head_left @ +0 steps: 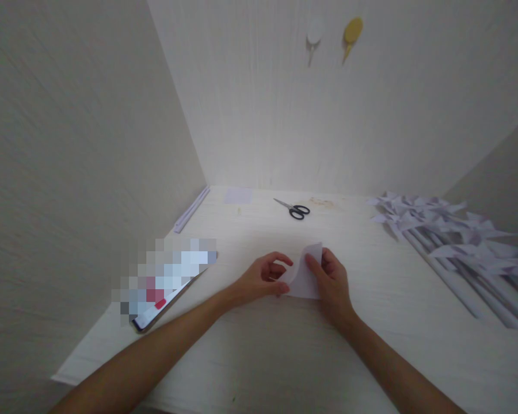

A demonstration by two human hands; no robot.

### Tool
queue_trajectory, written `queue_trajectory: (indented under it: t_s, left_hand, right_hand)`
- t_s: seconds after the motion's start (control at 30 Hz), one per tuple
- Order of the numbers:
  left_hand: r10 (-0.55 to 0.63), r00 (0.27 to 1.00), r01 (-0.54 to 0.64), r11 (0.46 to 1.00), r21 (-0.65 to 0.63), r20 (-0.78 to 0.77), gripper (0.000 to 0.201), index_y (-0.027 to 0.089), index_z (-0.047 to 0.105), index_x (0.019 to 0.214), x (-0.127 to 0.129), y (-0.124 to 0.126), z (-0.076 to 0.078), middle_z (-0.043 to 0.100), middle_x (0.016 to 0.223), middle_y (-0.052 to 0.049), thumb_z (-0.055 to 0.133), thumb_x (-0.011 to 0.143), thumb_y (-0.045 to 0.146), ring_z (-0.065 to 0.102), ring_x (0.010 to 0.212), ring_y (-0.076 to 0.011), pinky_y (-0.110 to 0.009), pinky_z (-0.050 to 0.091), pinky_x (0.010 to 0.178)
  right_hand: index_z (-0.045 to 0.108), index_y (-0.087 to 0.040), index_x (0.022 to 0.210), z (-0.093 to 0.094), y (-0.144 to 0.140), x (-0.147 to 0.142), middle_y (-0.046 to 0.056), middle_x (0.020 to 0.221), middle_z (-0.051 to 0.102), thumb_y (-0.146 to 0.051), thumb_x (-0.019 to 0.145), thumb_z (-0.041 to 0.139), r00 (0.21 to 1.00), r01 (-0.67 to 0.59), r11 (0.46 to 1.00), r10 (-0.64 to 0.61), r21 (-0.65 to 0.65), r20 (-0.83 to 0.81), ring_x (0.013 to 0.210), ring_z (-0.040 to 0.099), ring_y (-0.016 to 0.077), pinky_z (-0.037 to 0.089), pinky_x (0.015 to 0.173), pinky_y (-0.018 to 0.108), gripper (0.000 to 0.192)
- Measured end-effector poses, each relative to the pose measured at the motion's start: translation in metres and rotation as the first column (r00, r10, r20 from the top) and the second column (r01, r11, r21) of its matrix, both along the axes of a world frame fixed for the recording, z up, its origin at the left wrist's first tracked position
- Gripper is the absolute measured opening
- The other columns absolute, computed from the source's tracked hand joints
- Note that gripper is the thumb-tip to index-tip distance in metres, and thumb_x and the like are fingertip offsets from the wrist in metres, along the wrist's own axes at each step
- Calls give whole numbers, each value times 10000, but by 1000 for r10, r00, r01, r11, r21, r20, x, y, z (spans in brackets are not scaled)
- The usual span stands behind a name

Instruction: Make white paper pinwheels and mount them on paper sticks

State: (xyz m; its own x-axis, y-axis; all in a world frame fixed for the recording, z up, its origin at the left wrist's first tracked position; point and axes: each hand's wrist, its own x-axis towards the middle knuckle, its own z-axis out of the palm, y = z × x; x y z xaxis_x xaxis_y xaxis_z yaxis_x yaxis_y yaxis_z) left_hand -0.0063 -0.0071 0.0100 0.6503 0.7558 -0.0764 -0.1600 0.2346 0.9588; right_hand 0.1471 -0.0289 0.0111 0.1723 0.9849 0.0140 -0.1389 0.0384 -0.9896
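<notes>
The right hand [334,283] pinches a small white paper [304,284], with the thumb on top and the other fingers at its right edge. The left hand [259,279] has its thumb by the paper's left corner. Its other fingers are curled, with a gap up to the pointing finger, and I cannot tell if they grip the paper. So the paper is between the two hands, over the counter [250,356], and its edge bends up in a curl.

Just past the fingers lie scissors [297,210] with black handles, their tip pointing left. Farther past the left fingers is a flat paper piece [238,196]. Left of the left fingers is a phone [172,296], partly blurred, with folded paper strips [191,210] beyond it. Well right of the right fingers are paper pinwheels [466,251] on paper sticks [446,282].
</notes>
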Motion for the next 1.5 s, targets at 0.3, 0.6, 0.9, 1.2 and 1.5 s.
queue_trajectory:
  t_s: [0.3, 0.6, 0.9, 1.2, 1.5]
  left_hand:
    - [197, 980, -198, 979, -43, -23, 456, 116, 566, 683, 6, -2, -5, 570, 610, -39, 459, 660, 558, 524, 575, -132, -255, 396, 554]
    - [-2, 998, -3, 996, 90, 57, 440, 105, 526, 822, 4, 0, -2, 613, 696, -87, 509, 658, 513, 554, 574, -130, -250, 376, 553]
    - [331, 930, -233, 869, 436, -162, 354, 160, 425, 735, 10, -10, 1, 434, 577, 59, 695, 508, 183, 378, 495, -44, -178, 319, 465]
    - [375, 912, -245, 822, 514, -165, 832, 254, 239, 1098, 18, -10, -4, 425, 807, 35, 738, 432, 231, 400, 545, -43, -163, 321, 439]
    - [480, 868, -423, 848, 321, -125, 837, 227, 239, 1144, 21, -11, 1, 498, 852, -8, 729, 466, 263, 500, 669, -105, -198, 389, 535]
  right_hand:
    - [487, -190, 786, 4, -4, 0, 21, 717, 585, -303, 615, 615, 931, 86, 989, -121, 117, 343, 631, 538, 169, 440, 542, 278, 242]
    - [490, -204, 713, -1, -7, -2, -24, 610, 557, -193, 652, 532, 906, -92, 979, 6, 184, 422, 534, 493, 127, 373, 471, 223, 75]
    - [523, -154, 848, -3, -4, -8, 53, 762, 600, -226, 673, 509, 952, -130, 989, 105, 68, 287, 699, 549, 193, 443, 576, 292, 190]
    - [539, -141, 844, -4, -3, -9, 50, 766, 622, -180, 628, 534, 967, -141, 987, 120, 80, 226, 662, 565, 186, 462, 569, 296, 220]
    - [522, -158, 809, 3, -3, -11, 32, 754, 625, -129, 587, 567, 958, -238, 965, 216, 109, 188, 678, 580, 174, 463, 604, 280, 228]
